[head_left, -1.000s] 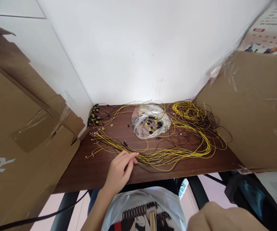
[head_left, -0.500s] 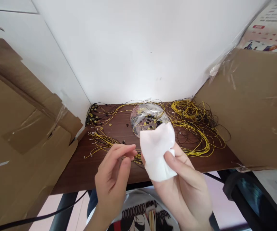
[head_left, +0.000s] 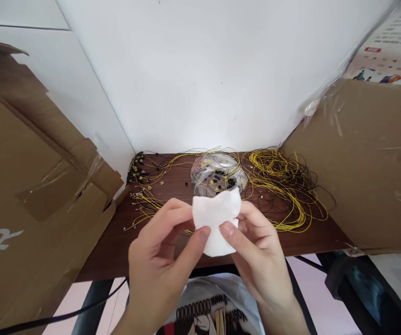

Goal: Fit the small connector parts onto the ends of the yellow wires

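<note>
A small white sheet, like a tissue or cotton pad, is held up in front of me above the near edge of the table. My left hand pinches its left side, thumb in front and fingers behind. On the other side my right hand grips it the same way. The sheet bends between the two thumbs, and its top edge is wavy. Behind it on the table lies a clear plastic bag with small black and yellow pieces in it, partly hidden by the sheet.
Yellow and black wires lie coiled on the right of the brown table. More wires with small connectors spread on the left. Cardboard walls stand at the left and right, with a white wall behind.
My left hand has moved right and taken hold of the white sheet's left side. My right hand has shifted slightly left with the sheet.
</note>
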A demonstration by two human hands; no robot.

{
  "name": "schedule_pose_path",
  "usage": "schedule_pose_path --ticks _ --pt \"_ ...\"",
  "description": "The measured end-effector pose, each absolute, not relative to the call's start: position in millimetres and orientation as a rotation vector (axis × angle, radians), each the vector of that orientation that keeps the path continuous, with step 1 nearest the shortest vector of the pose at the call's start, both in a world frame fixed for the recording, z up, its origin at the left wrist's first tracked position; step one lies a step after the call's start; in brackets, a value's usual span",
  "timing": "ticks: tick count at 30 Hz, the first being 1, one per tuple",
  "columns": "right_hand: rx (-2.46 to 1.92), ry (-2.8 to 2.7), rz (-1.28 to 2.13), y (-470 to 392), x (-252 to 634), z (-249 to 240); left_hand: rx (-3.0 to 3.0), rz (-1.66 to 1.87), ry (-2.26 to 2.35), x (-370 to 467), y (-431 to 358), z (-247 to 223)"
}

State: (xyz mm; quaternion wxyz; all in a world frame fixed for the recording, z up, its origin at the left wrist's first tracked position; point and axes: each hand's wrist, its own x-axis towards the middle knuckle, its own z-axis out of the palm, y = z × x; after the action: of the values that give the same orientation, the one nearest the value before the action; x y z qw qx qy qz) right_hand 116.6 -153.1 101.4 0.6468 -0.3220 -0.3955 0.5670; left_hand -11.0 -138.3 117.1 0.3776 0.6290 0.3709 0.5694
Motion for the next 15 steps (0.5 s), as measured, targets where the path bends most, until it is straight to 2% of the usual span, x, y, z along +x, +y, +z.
schedule_pose_path --ticks 7,15 --pt "-0.7 -0.962 1.315 -148.4 126.2 106.9 1.506 1.369 0.806 -17.3 -133.3 115.7" --pt "-0.799 -0.84 1.379 -146.7 122.7 110.0 1.43 1.284 0.886 -19.9 -129.7 108.7"
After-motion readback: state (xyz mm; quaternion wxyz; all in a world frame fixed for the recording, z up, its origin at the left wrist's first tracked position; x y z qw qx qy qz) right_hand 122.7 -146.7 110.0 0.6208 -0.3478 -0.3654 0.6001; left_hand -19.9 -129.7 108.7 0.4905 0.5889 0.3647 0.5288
